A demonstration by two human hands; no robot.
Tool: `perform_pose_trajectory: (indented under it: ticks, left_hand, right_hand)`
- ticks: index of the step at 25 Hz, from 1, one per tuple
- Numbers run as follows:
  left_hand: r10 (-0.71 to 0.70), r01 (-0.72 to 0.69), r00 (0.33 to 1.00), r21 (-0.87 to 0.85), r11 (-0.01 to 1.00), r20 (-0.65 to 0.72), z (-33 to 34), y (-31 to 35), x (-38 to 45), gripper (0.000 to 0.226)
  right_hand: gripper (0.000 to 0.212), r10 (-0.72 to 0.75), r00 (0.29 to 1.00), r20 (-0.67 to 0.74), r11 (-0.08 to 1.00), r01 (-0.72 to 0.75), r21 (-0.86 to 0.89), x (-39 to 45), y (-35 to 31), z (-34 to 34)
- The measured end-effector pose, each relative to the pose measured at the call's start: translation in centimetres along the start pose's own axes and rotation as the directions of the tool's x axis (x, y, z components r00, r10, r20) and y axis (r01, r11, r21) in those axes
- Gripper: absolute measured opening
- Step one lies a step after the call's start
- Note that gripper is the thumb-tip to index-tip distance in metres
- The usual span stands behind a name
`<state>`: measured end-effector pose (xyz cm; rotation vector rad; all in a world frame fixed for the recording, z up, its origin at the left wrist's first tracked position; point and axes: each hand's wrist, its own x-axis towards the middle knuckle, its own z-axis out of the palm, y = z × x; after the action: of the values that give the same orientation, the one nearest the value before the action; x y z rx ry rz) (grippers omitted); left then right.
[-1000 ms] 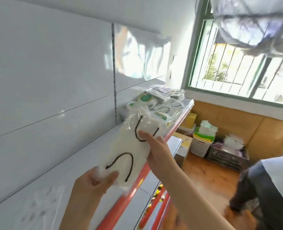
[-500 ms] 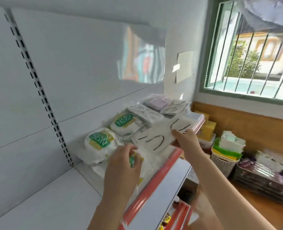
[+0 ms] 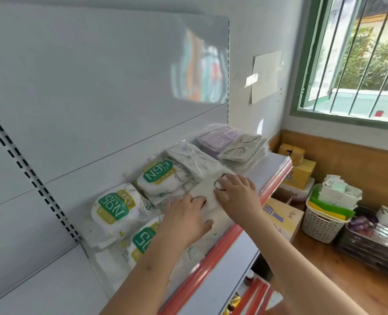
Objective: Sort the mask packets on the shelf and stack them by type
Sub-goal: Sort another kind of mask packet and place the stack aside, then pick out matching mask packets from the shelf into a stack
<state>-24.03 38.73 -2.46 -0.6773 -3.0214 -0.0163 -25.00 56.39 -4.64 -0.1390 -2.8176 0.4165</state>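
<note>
A white mask packet with black ear loops (image 3: 207, 194) lies near the front of the shelf (image 3: 272, 178). My left hand (image 3: 186, 219) lies flat on its near end and my right hand (image 3: 237, 194) presses flat on its far end. To the left sit N95 packets with green labels: one at the back (image 3: 159, 176), one further left (image 3: 113, 208), one partly under my left arm (image 3: 140, 242). Behind are a clear-wrapped white stack (image 3: 190, 155), a purple stack (image 3: 218, 138) and a grey-beige stack (image 3: 243, 151).
The shelf has a red front strip (image 3: 225, 244) and a white back panel (image 3: 86, 87). Lower right stand yellow boxes (image 3: 300, 171), a white basket (image 3: 322, 221) of goods and a dark tray (image 3: 375, 242) on the wooden floor. A barred window (image 3: 359, 60) is at upper right.
Both hands carried the white packet from in front of the shelf to the right and laid it down on the shelf's front; they now press on it flat.
</note>
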Motion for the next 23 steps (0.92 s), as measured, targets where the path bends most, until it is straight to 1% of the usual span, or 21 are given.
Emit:
perform_pose_trajectory:
  ticks: [1, 2, 3, 4, 5, 6, 7, 8, 9, 11, 12, 14, 16, 18, 19, 20, 21, 23]
  left_hand:
    - [0.001, -0.001, 1.000, 0.006, 1.000, 0.029, -0.4, 0.0, 0.2, 0.066]
    - [0.006, -0.006, 0.999, -0.006, 1.000, 0.036, -0.9, -0.1, 0.1, 0.068]
    - [0.014, -0.013, 1.000, -0.054, 0.998, 0.008, -1.3, -0.3, -0.3, 0.068]
    - [0.018, -0.027, 0.998, -0.142, 0.989, -0.064, -1.7, -0.8, -1.2, 0.066]
    - [0.001, -0.048, 0.984, -0.261, 0.964, -0.178, -2.1, -1.2, -2.6, 0.062]
    - [-0.054, -0.069, 0.952, -0.384, 0.921, -0.301, -2.4, -1.7, -4.6, 0.056]
    - [-0.149, -0.065, 0.909, -0.486, 0.872, -0.390, -2.7, -2.4, -7.0, 0.049]
    - [-0.255, -0.043, 0.863, -0.564, 0.825, -0.437, -2.8, -3.2, -9.5, 0.044]
    - [-0.362, 0.004, 0.817, -0.623, 0.783, -0.449, -2.8, -4.2, -12.3, 0.042]
    - [-0.542, 0.140, 0.715, -0.668, 0.731, -0.442, -2.4, -6.8, -18.1, 0.043]
    - [-0.601, 0.205, 0.663, -0.664, 0.719, -0.447, -2.3, -8.6, -21.3, 0.047]
    - [-0.684, 0.315, 0.575, -0.651, 0.691, -0.448, -2.0, -11.7, -26.9, 0.057]
    - [-0.778, 0.409, 0.431, -0.670, 0.620, -0.457, -2.0, -15.9, -34.6, 0.060]
    - [-0.833, 0.473, 0.272, -0.687, 0.552, -0.482, -2.3, -20.1, -43.5, 0.056]
    - [-0.853, 0.499, 0.203, -0.699, 0.512, -0.481, -2.2, -22.2, -48.1, 0.054]
    - [-0.868, 0.526, 0.140, -0.707, 0.473, -0.476, -2.0, -24.3, -52.8, 0.051]
    - [-0.878, 0.553, 0.086, -0.710, 0.435, -0.470, -1.8, -26.1, -57.1, 0.051]
    - [-0.893, 0.599, 0.000, -0.715, 0.361, -0.451, -1.1, -29.6, -65.9, 0.051]
  right_hand:
    - [0.045, -0.011, 0.998, 0.069, 1.000, 0.009, 0.028, 0.4, 0.3, 0.5]
    - [0.044, -0.004, 0.996, 0.090, 0.999, 0.000, 0.039, 0.6, 0.4, 0.5]
    - [0.045, 0.005, 0.998, 0.059, 0.999, -0.007, 0.032, 0.6, 0.0, 0.1]
    - [0.046, 0.014, 1.000, -0.015, 1.000, -0.014, 0.027, 0.6, -0.7, -0.5]
    - [0.049, 0.028, 0.992, -0.126, 0.998, -0.020, 0.061, 0.6, -1.7, -1.4]
    - [0.050, 0.035, 0.969, -0.245, 0.992, -0.004, 0.127, 0.5, -3.4, -2.5]
    - [0.049, 0.021, 0.940, -0.340, 0.979, 0.050, 0.197, 0.3, -6.1, -3.6]
    - [0.047, -0.014, 0.923, -0.385, 0.954, 0.127, 0.270, 0.0, -9.5, -4.5]
    - [0.046, -0.071, 0.924, -0.375, 0.910, 0.214, 0.356, -0.6, -13.5, -5.3]
    - [0.044, -0.248, 0.919, -0.305, 0.752, 0.382, 0.538, -3.0, -22.8, -5.9]
    - [0.044, -0.340, 0.896, -0.286, 0.664, 0.444, 0.602, -4.7, -27.6, -6.0]
    - [0.044, -0.465, 0.838, -0.285, 0.519, 0.518, 0.680, -8.2, -35.5, -6.0]
    - [0.044, -0.611, 0.746, -0.265, 0.355, 0.557, 0.751, -14.0, -44.4, -6.0]
    - [0.045, -0.737, 0.628, -0.249, 0.207, 0.561, 0.802, -21.3, -53.0, -5.8]
    - [0.046, -0.785, 0.568, -0.247, 0.143, 0.554, 0.820, -25.3, -57.1, -5.6]
    - [0.046, -0.820, 0.513, -0.252, 0.081, 0.541, 0.837, -29.4, -61.0, -5.3]
    - [0.046, -0.841, 0.473, -0.261, 0.033, 0.527, 0.849, -32.9, -64.5, -4.9]
    - [0.045, -0.875, 0.406, -0.262, -0.024, 0.504, 0.863, -39.7, -71.6, -3.1]
